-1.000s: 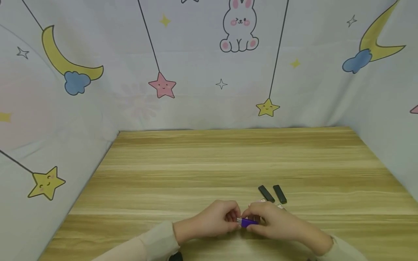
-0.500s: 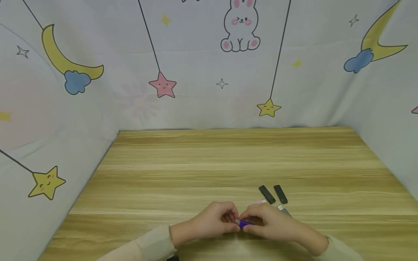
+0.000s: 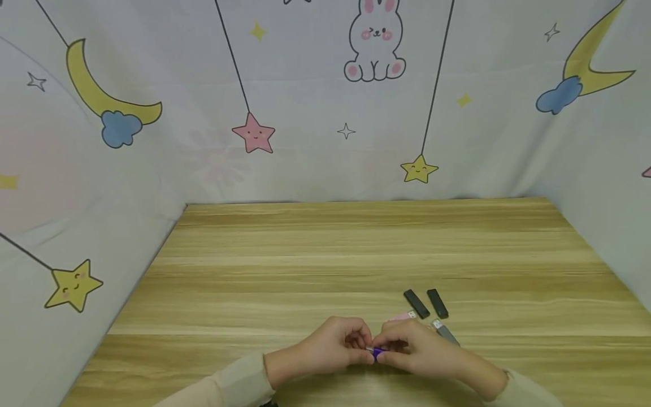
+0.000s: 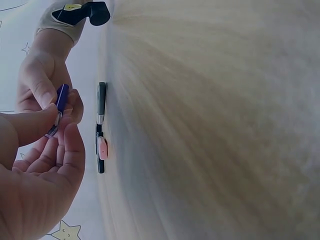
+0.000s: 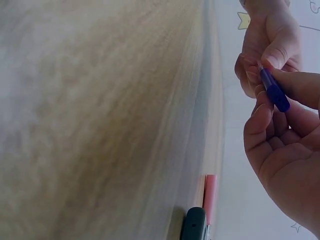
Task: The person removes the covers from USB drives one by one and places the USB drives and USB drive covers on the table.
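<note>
Both hands meet over the near part of the table around a small purple USB flash drive (image 3: pixel 377 353). My left hand (image 3: pixel 338 346) pinches its silvery plug end between thumb and fingers. From the other side, my right hand (image 3: pixel 424 347) pinches the purple body, covering most of it in the head view. The left wrist view shows the purple drive (image 4: pixel 62 97) slanting between the two thumbs, raised off the table. Its shiny end lies at the left thumb tip. In the right wrist view the rounded purple end (image 5: pixel 278 95) sticks out past the right thumb.
Beyond the right hand lie two black sticks (image 3: pixel 417 303) side by side. A pink USB stick (image 3: pixel 403 316) with a metal plug and a grey USB stick (image 3: pixel 445 332) lie closer, partly hidden by the hand. A printed cloth (image 3: pixel 305 102) stands behind the wooden table (image 3: pixel 305 254).
The right hand has shifted slightly left, closing on the left hand, and less purple shows between them. More of the grey and pink sticks is uncovered. Both hands keep their pinch.
</note>
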Available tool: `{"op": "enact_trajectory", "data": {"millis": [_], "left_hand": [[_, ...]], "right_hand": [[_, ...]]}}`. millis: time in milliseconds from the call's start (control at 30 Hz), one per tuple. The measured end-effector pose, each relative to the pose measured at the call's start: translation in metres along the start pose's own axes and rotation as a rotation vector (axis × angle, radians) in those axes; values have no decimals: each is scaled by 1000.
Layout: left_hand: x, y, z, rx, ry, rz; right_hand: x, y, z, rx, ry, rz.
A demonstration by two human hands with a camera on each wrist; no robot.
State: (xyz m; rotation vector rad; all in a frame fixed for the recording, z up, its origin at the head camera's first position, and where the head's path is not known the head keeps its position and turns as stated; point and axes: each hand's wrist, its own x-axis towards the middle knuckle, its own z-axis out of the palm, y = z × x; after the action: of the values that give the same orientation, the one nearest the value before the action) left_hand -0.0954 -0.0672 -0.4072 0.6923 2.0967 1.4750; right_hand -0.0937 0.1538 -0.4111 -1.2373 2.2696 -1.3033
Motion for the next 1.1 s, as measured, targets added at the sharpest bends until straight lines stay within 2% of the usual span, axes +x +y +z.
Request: {"op": "enact_trajectory", "data": {"millis": [200, 800, 1100], "left_hand": [[1, -1, -1, -10, -5, 9], [1, -6, -5, -45, -20, 20], [-1, -5, -6, -49, -7, 22]], "right_hand": [[0, 2, 1, -1, 13, -35], [1, 3, 0, 44, -5, -24], [3, 6, 1, 27, -5, -58]]}}
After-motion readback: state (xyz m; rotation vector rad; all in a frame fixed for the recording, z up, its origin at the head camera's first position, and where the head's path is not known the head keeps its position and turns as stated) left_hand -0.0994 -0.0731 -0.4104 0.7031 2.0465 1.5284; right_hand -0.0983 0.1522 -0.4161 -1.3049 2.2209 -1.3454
